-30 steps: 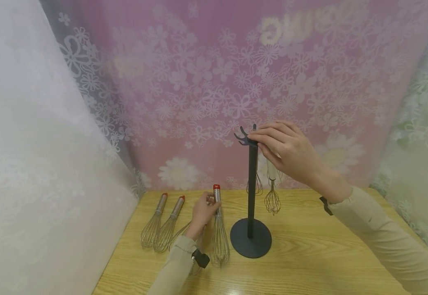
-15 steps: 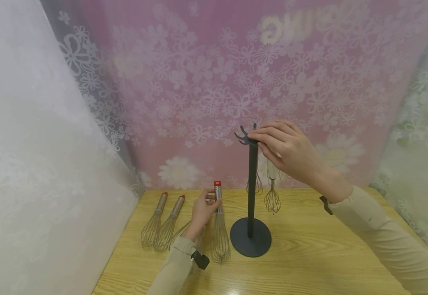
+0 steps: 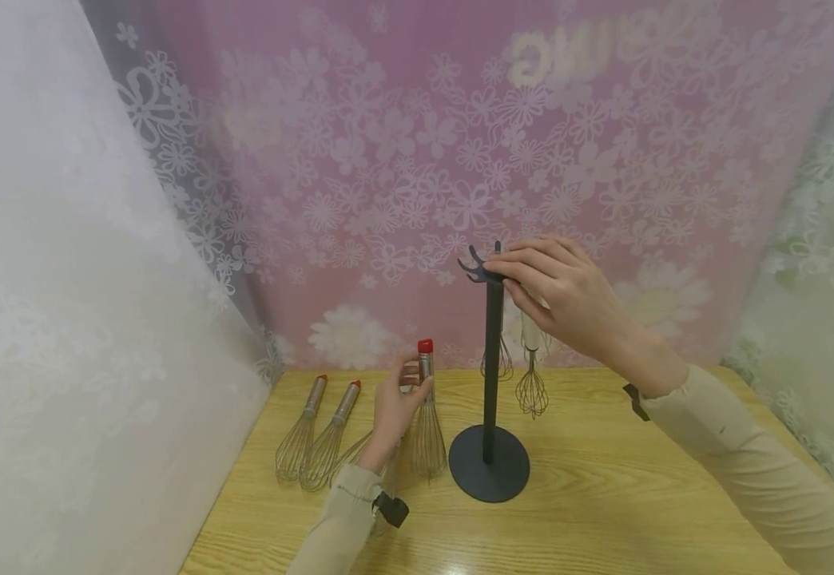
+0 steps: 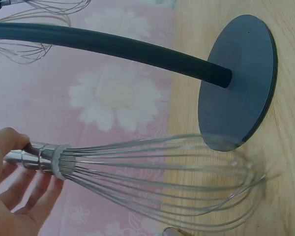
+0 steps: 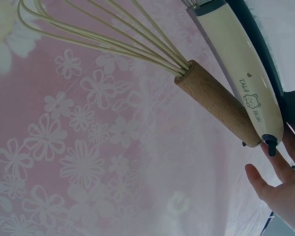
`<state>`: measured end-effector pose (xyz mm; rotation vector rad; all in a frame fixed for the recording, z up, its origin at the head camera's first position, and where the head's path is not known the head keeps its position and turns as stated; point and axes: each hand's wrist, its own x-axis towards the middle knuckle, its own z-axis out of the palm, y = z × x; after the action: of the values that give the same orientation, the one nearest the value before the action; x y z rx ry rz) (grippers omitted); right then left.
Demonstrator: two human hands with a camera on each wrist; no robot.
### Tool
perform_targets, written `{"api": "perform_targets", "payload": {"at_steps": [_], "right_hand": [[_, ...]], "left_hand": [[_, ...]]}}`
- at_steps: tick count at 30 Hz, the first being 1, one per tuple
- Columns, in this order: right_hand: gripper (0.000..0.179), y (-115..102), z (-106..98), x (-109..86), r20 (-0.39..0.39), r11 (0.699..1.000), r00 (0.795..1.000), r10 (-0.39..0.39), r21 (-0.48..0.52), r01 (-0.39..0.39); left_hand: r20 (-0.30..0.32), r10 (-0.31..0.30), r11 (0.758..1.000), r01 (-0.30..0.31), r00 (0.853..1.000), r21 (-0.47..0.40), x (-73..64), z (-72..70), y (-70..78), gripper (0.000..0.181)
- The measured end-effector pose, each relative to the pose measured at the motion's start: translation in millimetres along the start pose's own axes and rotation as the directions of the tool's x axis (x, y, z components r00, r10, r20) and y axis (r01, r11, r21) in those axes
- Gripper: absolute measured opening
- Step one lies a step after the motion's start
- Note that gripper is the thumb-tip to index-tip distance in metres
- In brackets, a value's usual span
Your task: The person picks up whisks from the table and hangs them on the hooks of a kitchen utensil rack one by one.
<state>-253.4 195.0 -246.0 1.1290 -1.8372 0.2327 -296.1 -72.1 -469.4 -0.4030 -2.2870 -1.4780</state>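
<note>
My left hand (image 3: 397, 403) grips the steel handle of a balloon whisk (image 3: 427, 447) with a red cap, held upright left of a black stand (image 3: 491, 375). In the left wrist view the whisk's wires (image 4: 152, 172) point towards the table, slightly blurred. My right hand (image 3: 564, 291) holds the hooked top of the stand, its fingers over the hooks. From that side of the stand hang a cream-handled whisk (image 5: 241, 73) and a wooden-handled whisk (image 5: 216, 103). The right hand hides some of the hooks.
Two red-capped whisks (image 3: 295, 447) (image 3: 327, 451) lie at the left of the wooden table (image 3: 604, 495). More whisk wires (image 3: 352, 459) show partly behind the left forearm. The stand's round base (image 3: 489, 483) rests mid-table; a flowered pink cloth (image 3: 388, 200) hangs behind.
My left hand has risen slightly, lifting the red-capped whisk and tilting it more upright. The right hand and the stand have stayed in place.
</note>
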Motion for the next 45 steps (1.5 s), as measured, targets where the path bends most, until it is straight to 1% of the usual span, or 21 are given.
{"api": "perform_targets", "payload": {"at_steps": [2, 5, 12, 20, 21, 22, 26, 31, 34, 37, 42, 45], "right_hand": [[0.038, -1, 0, 0.1, 0.001, 1.0, 1.0, 0.002, 0.0, -0.002], [0.038, -1, -1, -0.1, 0.003, 1.0, 1.0, 0.006, -0.001, -0.006], [0.038, -1, -1, -1.1, 0.009, 1.0, 1.0, 0.013, 0.002, -0.013], [0.038, -1, 0, -2.0, 0.01, 1.0, 1.0, 0.016, 0.006, -0.016], [0.038, -1, 0, -2.1, 0.01, 1.0, 1.0, 0.016, 0.005, -0.016], [0.034, -1, 0, -2.3, 0.011, 1.0, 1.0, 0.018, 0.003, -0.018], [0.034, -2, 0, -2.7, 0.015, 1.0, 1.0, 0.022, 0.003, -0.022], [0.038, -2, 0, -3.3, 0.006, 1.0, 1.0, 0.025, 0.008, -0.025], [0.038, -2, 0, -2.9, -0.004, 1.0, 1.0, 0.019, 0.012, -0.019], [0.038, -2, 0, -2.2, -0.012, 1.0, 1.0, 0.014, 0.015, -0.013], [0.038, -2, 0, -1.4, -0.014, 1.0, 1.0, 0.012, 0.014, -0.011], [0.038, -1, 0, -1.2, -0.013, 1.0, 1.0, 0.01, 0.014, -0.01]], "left_hand": [[-0.012, 0.031, 1.0, -0.031, 0.999, -0.003, 0.6, 0.3, 1.0, 0.042], [-0.021, 0.051, 0.999, -0.052, 0.998, -0.01, 1.2, 0.0, 4.4, 0.041], [-0.029, 0.033, 0.998, -0.035, 0.999, -0.052, 3.4, -1.6, 12.5, 0.042], [-0.051, 0.057, 0.997, -0.059, 0.997, -0.049, 8.3, -3.6, 21.9, 0.043], [-0.052, 0.057, 0.997, -0.06, 0.997, -0.052, 9.0, -3.7, 22.7, 0.043], [-0.053, 0.056, 0.997, -0.059, 0.997, -0.054, 9.5, -4.1, 23.9, 0.044], [-0.054, 0.065, 0.995, -0.069, 0.996, -0.072, 10.9, -5.3, 27.0, 0.044], [-0.062, 0.115, 0.99, -0.119, 0.991, -0.074, 14.0, -5.9, 31.5, 0.044], [-0.073, 0.169, 0.982, -0.174, 0.983, -0.069, 17.8, -6.7, 37.7, 0.043], [-0.081, 0.205, 0.976, -0.21, 0.975, -0.059, 21.3, -7.6, 44.7, 0.043], [-0.081, 0.203, 0.975, -0.21, 0.976, -0.078, 25.8, -8.1, 54.5, 0.043], [-0.085, 0.212, 0.972, -0.219, 0.974, -0.08, 29.0, -7.7, 58.9, 0.043]]}}
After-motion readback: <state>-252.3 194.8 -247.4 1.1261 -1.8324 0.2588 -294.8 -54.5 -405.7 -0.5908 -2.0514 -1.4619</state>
